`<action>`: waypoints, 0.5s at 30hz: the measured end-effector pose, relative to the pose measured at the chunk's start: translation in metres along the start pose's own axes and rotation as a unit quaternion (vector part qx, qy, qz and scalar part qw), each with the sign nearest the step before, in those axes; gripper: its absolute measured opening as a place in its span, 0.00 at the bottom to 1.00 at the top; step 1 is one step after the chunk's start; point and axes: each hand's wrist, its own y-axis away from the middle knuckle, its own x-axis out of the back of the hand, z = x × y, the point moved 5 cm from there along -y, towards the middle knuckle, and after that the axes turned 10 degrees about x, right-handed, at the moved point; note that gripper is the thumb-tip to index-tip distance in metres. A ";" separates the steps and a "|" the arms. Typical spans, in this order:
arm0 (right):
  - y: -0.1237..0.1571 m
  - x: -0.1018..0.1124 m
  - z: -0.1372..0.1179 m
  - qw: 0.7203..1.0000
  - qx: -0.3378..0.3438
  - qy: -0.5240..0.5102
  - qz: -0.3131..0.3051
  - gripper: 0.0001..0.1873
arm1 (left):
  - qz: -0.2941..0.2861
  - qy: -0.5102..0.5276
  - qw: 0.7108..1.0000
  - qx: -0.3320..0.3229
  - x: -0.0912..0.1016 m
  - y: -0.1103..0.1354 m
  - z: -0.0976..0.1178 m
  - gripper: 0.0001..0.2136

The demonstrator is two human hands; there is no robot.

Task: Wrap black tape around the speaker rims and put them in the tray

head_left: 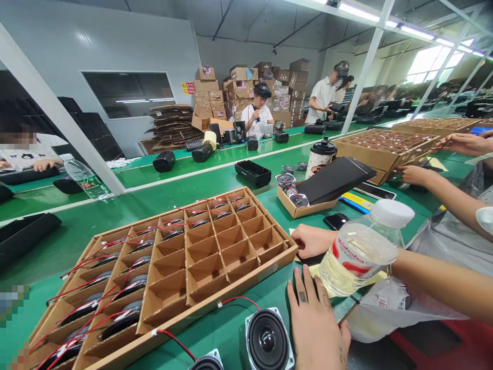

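Note:
My left hand point(314, 318) rests palm down at the table's front edge, fingers stretched out and holding nothing. Just left of it lies a square-framed loudspeaker point(267, 339) with a red lead. A second loudspeaker point(207, 362) is cut off by the bottom edge. My right hand point(310, 241) is curled closed beside the carton's right corner, over yellow paper and something black; its fingertips are hidden. A water bottle point(358, 252) stands in front of my right forearm. The divided cardboard carton point(246, 280) holds loudspeakers in its left and back cells; several front-right cells are bare.
Behind my right hand are a small box point(308, 208) with loudspeakers and black sheets, a patterned cup point(320, 156) and a black open housing point(253, 173). At right, a co-worker's hands point(418, 174) touch another carton point(385, 149). People work across the green bench.

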 end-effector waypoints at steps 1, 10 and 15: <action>0.000 0.000 -0.001 1.000 0.000 0.002 0.000 0.11 | 0.003 0.001 1.000 0.000 0.000 0.000 0.000 0.31; 0.000 0.005 -0.009 1.000 -0.006 0.011 0.001 0.09 | -0.009 0.000 1.000 0.001 0.001 0.001 0.000 0.31; 0.000 0.001 -0.007 1.000 -0.016 0.016 -0.006 0.11 | -0.021 -0.001 1.000 0.003 0.001 0.000 0.000 0.32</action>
